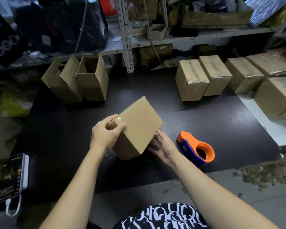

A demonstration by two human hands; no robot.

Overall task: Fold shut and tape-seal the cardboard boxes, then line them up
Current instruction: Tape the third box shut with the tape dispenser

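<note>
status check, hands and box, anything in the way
Left hand gripping box at taped end, right hand open against its side. Box tilted above mat. Tape dispenser idle beside right hand; path clear.

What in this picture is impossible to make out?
- Head view: the held box's underside and far end face away; the left hand covers part of its taped end.
- Right hand fingers: tucked behind the box.
- Open boxes: contents lost in shadow.
- Phone screen: too small to read.
</note>
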